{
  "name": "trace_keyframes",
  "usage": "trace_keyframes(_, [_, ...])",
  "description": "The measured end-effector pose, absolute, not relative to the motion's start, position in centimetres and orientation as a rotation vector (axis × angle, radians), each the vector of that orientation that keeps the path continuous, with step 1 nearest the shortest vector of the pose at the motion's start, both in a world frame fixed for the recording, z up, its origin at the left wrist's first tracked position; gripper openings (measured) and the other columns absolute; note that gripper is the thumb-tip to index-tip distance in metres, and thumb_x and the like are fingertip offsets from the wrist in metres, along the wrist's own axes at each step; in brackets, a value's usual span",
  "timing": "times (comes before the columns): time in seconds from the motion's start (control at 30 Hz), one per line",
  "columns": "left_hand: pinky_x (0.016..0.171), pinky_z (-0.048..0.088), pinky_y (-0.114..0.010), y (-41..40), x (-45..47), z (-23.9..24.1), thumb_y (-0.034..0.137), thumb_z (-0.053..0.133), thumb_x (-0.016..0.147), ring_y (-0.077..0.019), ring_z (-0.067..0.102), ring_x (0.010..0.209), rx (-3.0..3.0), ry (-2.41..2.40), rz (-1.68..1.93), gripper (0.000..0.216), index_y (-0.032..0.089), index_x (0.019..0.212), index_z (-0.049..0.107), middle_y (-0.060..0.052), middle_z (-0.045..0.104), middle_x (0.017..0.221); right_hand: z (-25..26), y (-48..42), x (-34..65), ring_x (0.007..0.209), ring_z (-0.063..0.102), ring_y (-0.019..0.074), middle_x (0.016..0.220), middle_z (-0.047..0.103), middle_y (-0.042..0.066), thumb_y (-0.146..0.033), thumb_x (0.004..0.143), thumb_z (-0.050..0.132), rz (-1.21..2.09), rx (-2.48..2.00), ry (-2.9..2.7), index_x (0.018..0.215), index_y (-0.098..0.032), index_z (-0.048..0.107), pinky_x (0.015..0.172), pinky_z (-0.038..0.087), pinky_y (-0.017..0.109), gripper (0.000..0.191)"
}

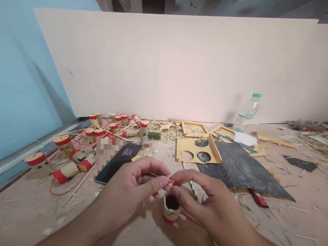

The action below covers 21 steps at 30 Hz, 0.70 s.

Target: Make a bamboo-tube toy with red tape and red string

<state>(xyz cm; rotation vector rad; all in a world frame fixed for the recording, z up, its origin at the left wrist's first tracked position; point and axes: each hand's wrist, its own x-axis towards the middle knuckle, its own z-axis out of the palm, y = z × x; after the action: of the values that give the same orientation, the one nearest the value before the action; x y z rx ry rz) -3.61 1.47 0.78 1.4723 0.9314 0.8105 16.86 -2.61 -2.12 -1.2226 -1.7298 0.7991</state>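
Note:
My left hand point(136, 188) and my right hand point(200, 198) meet at the fingertips low in the middle of the view, both pinching a thin red string point(170, 181). My right hand also grips a thin striped stick point(190, 181) that points up and away. Just under the fingers stands a short bamboo cup point(170, 210) with a red band at its base and its dark hollow facing up. The string trails from the cup across the tabletop point(303, 213) under my right hand.
Several red-capped bamboo pieces point(62, 159) with red strings lie at the left. A dark phone point(118, 163) lies behind my left hand. Wooden cut-out frames point(197, 149), a black sheet point(240, 169), a plastic water bottle point(247, 112) and shavings lie before a large pale board point(187, 63).

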Motion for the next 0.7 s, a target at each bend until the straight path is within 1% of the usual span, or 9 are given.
trace_keyframes(0.13, [0.069, 0.053, -0.022, 1.47, -3.59, 0.86, 0.034, 0.079, 0.092, -0.0145, 0.068, 0.075, 1.498, 0.945, 0.792, 0.014, 0.02, 0.095, 0.077, 0.0, 0.078, 0.085, -1.91, -2.66, 16.83, 0.084, 0.075, 0.0155, 0.091, 0.084, -0.005, -0.027, 0.099, 0.068, 0.776, -1.194, -1.714, 0.096, -0.027, 0.081, 0.083, 0.057, 0.02, 0.013])
trace_keyframes(0.27, [0.067, 0.053, -0.023, 1.35, -3.83, 0.95, 0.042, 0.065, 0.103, -0.0155, 0.068, 0.075, 1.675, 1.069, 0.81, 0.022, 0.024, 0.1, 0.077, 0.001, 0.078, 0.087, -1.74, -2.59, 16.83, 0.082, 0.075, 0.016, 0.088, 0.083, -0.004, -0.028, 0.1, 0.067, 0.76, -1.204, -1.715, 0.092, -0.026, 0.08, 0.081, 0.057, 0.02, 0.014])
trace_keyframes(0.33, [0.07, 0.053, -0.024, 1.12, -3.92, 1.04, 0.044, 0.063, 0.105, -0.0166, 0.069, 0.08, 1.859, 1.098, 0.834, 0.023, 0.026, 0.102, 0.078, 0.001, 0.078, 0.092, -1.77, -2.6, 16.87, 0.083, 0.076, 0.0169, 0.089, 0.084, -0.003, -0.029, 0.1, 0.067, 0.753, -1.206, -1.707, 0.092, -0.025, 0.08, 0.081, 0.057, 0.021, 0.015])
trace_keyframes(0.43, [0.076, 0.054, -0.025, 0.75, -3.94, 1.1, 0.037, 0.066, 0.103, -0.0174, 0.071, 0.087, 2.099, 1.052, 0.819, 0.015, 0.028, 0.101, 0.078, 0.001, 0.079, 0.099, -1.85, -2.62, 16.96, 0.084, 0.076, 0.0183, 0.09, 0.084, -0.002, -0.031, 0.1, 0.066, 0.764, -1.201, -1.701, 0.093, -0.025, 0.08, 0.082, 0.057, 0.024, 0.016])
trace_keyframes(0.57, [0.074, 0.053, -0.026, 0.6, -3.83, 0.85, 0.028, 0.062, 0.102, -0.0164, 0.071, 0.083, 2.179, 1.073, 0.798, 0.015, 0.027, 0.096, 0.076, 0.002, 0.076, 0.094, -1.95, -2.54, 16.97, 0.084, 0.076, 0.019, 0.09, 0.084, -0.001, -0.032, 0.1, 0.066, 0.774, -1.201, -1.7, 0.093, -0.025, 0.08, 0.083, 0.057, 0.025, 0.017])
trace_keyframes(0.7, [0.074, 0.052, -0.026, 0.64, -3.63, 0.57, 0.023, 0.06, 0.1, -0.0164, 0.069, 0.082, 2.206, 1.104, 0.783, 0.015, 0.026, 0.096, 0.074, 0.003, 0.075, 0.093, -2.09, -2.51, 16.82, 0.083, 0.075, 0.0175, 0.089, 0.083, -0.002, -0.03, 0.099, 0.067, 0.748, -1.201, -1.699, 0.091, -0.025, 0.08, 0.081, 0.056, 0.022, 0.015])
